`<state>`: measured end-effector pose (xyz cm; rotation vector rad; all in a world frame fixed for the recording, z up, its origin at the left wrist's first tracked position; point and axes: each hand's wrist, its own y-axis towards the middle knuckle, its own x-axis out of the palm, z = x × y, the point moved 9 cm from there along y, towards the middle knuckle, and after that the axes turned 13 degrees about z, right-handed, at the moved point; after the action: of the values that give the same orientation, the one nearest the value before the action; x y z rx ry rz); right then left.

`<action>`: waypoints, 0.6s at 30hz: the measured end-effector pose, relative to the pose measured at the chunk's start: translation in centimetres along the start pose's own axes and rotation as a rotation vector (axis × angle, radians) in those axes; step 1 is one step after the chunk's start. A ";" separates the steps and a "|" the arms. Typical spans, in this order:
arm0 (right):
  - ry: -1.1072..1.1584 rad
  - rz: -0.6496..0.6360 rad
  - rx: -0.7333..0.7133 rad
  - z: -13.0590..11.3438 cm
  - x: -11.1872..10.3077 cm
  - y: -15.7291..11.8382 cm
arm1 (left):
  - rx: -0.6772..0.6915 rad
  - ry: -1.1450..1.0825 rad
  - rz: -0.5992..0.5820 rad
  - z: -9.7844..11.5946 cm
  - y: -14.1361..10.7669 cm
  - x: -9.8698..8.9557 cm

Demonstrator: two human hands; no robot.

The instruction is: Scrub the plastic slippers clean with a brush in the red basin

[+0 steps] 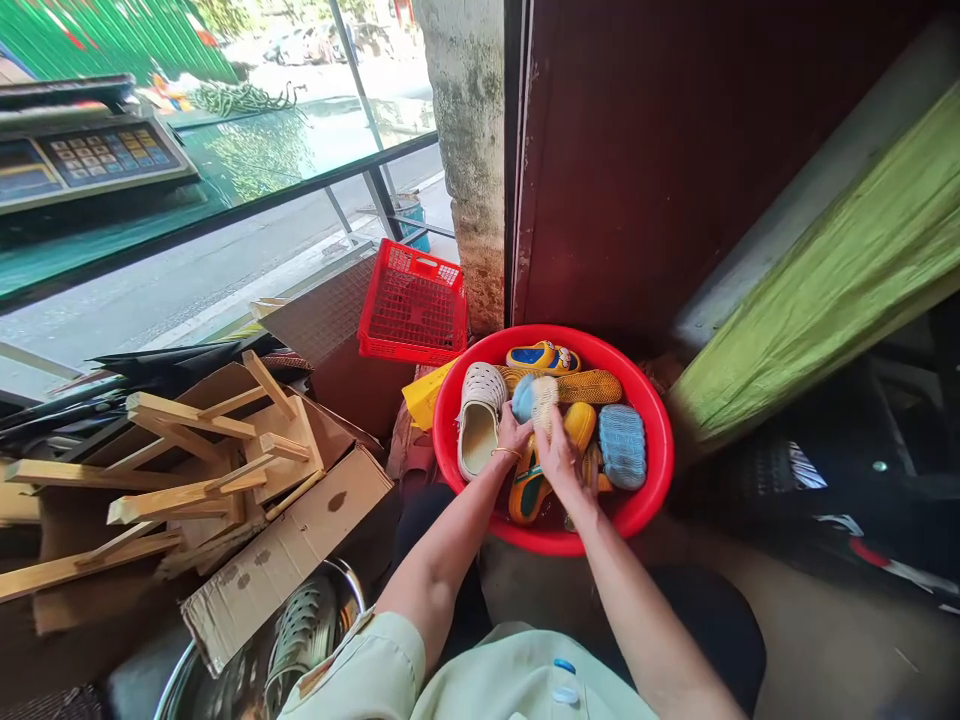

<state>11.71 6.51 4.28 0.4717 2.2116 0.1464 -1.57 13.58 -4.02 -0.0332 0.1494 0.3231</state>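
Observation:
Both my hands meet over a red basin [667, 440] full of footwear. Between the fingers of my left hand [513, 432] is a light-blue shoe [523, 397], partly hidden. My right hand [556, 455] grips a brush with pale bristles [545, 398], held against or right beside the blue shoe; I cannot tell which. A white clog [480, 432] leans at the basin's left side. Around my hands lie a yellow clog with a green patch [527, 490], a yellow-and-blue slipper [541, 356], a brown ribbed sole [592, 386] and a blue ribbed sole [622, 446].
Behind the basin to the left stands a red plastic crate [416, 305]. Wooden stools [217, 450] and cardboard [300, 550] pile up at left. A metal basin [176, 680] holding a grey-green clog [302, 625] is at lower left. A green curtain [832, 270] hangs on the right.

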 end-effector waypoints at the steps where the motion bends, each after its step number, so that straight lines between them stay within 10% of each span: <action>1: -0.004 -0.019 -0.048 -0.6 0.1 -1.3 | -0.036 -0.021 0.011 -0.3 0.1 -0.1; 6: -0.086 -0.058 -0.113 0.8 -1.8 -3.9 | -0.118 -0.081 0.049 -0.3 0.2 -0.3; 11: -0.028 0.063 -0.091 1.3 -4.4 0.8 | -0.171 -0.291 -0.047 0.3 -0.1 0.3; 18: -0.015 -0.014 -0.091 2.0 -2.8 -0.2 | -0.277 -0.509 -0.040 0.6 0.9 0.2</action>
<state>14.77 5.13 5.04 0.4062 2.1829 0.2341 -1.58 14.49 -3.47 -0.2255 -0.4011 0.3018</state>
